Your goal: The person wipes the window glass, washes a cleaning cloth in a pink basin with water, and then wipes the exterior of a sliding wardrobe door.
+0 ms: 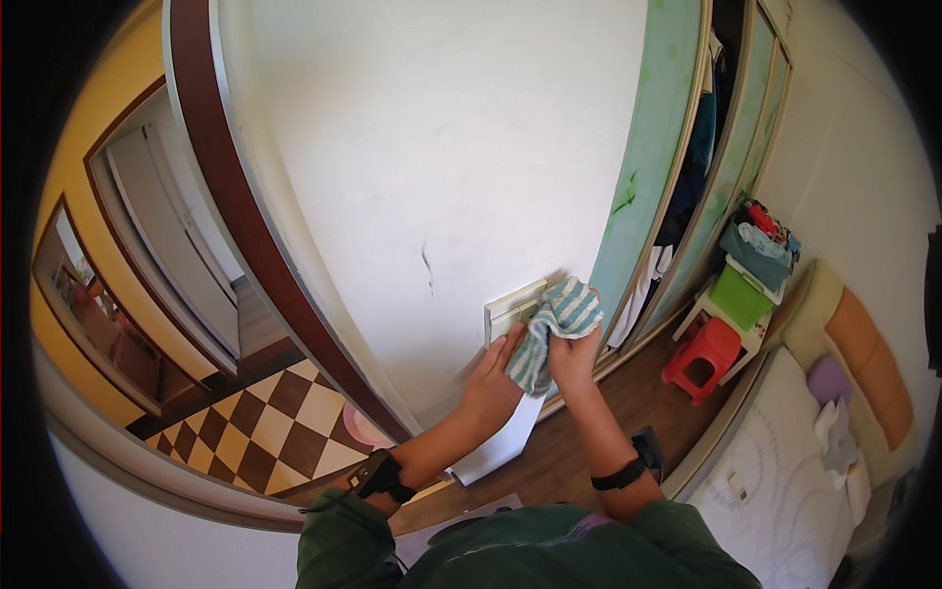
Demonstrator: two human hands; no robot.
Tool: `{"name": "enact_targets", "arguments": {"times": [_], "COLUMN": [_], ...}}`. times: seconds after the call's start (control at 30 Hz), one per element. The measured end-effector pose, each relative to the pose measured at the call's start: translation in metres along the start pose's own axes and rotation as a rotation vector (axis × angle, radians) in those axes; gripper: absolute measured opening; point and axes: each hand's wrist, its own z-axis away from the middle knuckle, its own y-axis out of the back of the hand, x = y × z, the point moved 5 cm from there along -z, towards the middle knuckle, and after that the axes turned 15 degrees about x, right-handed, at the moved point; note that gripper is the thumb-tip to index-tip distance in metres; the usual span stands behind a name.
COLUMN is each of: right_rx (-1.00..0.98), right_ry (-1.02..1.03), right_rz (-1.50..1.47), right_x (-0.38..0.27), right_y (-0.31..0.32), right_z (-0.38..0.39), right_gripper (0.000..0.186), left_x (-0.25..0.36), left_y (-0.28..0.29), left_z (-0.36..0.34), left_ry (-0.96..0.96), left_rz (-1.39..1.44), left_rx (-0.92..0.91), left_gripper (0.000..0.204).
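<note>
Striped cloth at a white wall panel

The right hand grasps the crumpled cloth; whether the left hand, alongside, grips it cannot be told. Rightward, garments hang inside a green-panelled wardrobe; fabrics heap a blue-grey bin above a green box.

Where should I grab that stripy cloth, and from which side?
Probably best at the bunched upper part of the striped cloth, coming from below right, as the right hand does. It's bunched up there, giving you something to squeeze. The lower-left end hangs down by the left hand, so it may flop.
</note>
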Motion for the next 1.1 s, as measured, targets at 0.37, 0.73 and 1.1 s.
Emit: {"name": "enact_targets", "arguments": {"times": [0.37, 0.73, 1.1], "right_rx": [-0.094, -0.159, 0.116], "right_ry": [0.191, 0.441, 0.233], "right_rz": [0.171, 0.311, 0.082], "right_x": [0.01, -0.029, -0.013], "right_y": [0.001, -0.022, -0.013], "right_z": [0.001, 0.024, -0.012], "right_gripper": [0.044, 0.041, 0.023], "left_x": [0.003, -0.006, 0.002], "left_y": [0.01, 0.012, 0.006], "left_z": [-0.008, -0.012, -0.009], "left_ry": [-0.078, 0.155, -0.01], "left_rz": [-0.104, 0.16, -0.004], "left_rx": [0.0, -0.006, -0.11], "left_gripper": [0.041, 0.037, 0.037]}}
